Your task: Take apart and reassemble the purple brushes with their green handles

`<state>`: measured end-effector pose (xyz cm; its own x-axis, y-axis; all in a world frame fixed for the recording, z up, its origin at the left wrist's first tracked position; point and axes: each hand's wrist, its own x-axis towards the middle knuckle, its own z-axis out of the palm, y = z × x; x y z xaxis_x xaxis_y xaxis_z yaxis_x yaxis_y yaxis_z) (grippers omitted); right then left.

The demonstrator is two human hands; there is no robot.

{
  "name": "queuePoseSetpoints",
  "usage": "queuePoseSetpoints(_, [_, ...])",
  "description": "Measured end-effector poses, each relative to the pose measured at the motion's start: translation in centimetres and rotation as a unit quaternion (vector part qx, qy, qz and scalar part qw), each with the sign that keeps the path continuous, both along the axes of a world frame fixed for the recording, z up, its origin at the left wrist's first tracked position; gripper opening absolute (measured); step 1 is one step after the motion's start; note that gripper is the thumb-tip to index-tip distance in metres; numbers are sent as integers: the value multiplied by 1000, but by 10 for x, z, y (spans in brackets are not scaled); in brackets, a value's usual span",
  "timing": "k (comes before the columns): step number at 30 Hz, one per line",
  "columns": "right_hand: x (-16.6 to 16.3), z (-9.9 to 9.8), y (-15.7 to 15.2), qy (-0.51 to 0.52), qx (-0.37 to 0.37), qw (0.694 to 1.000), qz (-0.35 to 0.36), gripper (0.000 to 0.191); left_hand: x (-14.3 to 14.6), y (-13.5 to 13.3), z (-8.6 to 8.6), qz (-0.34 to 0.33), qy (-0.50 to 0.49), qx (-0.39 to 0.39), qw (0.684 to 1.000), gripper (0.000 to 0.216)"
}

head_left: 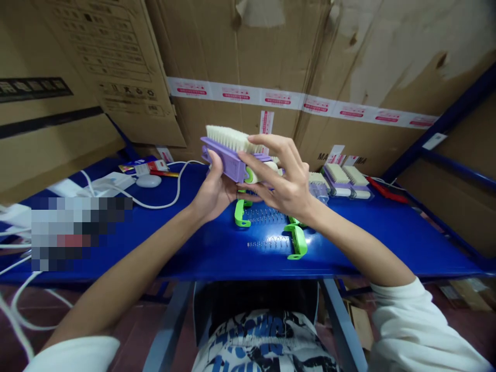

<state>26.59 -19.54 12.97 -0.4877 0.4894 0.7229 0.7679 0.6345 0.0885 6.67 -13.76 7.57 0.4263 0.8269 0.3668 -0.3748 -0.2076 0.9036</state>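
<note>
Raised above the table is a purple brush (227, 160) with cream bristles facing up and a bit of green and white at its right end. My left hand (213, 188) grips it from below, thumb along the purple side. My right hand (287, 178) closes around the right end, its fingers over the bristles and the white part. Beneath the hands, a green bracket (243, 213) and another green bracket (297, 242) lie on the blue table. A metal spring (267, 215) and a second spring (269, 243) rest between them.
More purple brushes (337, 175) stand at the back right, near a red item (385, 190). A white mouse (148, 181) and a white cable (176, 194) lie on the left. Cardboard (240, 57) rises behind the blue table (349, 258). A blurred patch hides things at far left.
</note>
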Motion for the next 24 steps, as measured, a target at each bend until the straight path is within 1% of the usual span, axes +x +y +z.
queuePoseSetpoints(1, [2,1,2,18,13,1000,-14,51,-4,2,2,20,21,18,999,93])
queuePoseSetpoints(2, [7,2,4,39,27,999,-27,51,-9,5,4,62,33,42,997,87])
queuePoseSetpoints(3, [12,2,8,58,40,997,-38,53,-13,6,6,122,33,72,989,76])
queuePoseSetpoints(5, [24,1,15,84,58,994,-47,57,-18,4,9,252,6,136,958,51])
queuePoseSetpoints(6, [29,-1,18,85,62,994,-44,60,-18,2,10,292,-4,160,943,36])
queuePoseSetpoints(7, [33,-3,21,79,63,994,-39,62,-17,-1,11,307,-5,175,935,26])
queuePoseSetpoints(8, [34,-7,23,68,65,995,-34,62,-15,-4,11,301,4,184,936,32])
queuePoseSetpoints(9, [34,-11,25,54,68,996,-28,60,-13,-7,10,281,19,186,941,46])
queuePoseSetpoints(10, [31,-15,26,35,69,997,-24,57,-9,-8,8,254,39,185,949,57])
queuePoseSetpoints(11, [28,-19,27,15,69,997,-20,52,-6,-9,5,228,57,181,955,63])
queuePoseSetpoints(12, [24,-23,27,-4,65,998,-17,48,-4,-9,2,208,69,177,960,64])
queuePoseSetpoints(14, [17,-29,28,-32,49,998,-19,44,0,-7,-4,191,77,165,965,60])
queuePoseSetpoints(16, [14,-32,28,-40,24,999,-21,44,1,-5,-8,182,69,149,969,60])
queuePoseSetpoints(19, [13,-33,28,-29,-20,999,-5,47,0,-4,-10,165,56,131,976,62])
queuePoseSetpoints(21, [13,-32,26,-25,-41,999,10,49,-1,-5,-9,178,57,133,973,54])
queuePoseSetpoints(24, [11,-31,22,-28,-43,999,16,51,-3,-6,-7,195,76,149,966,45])
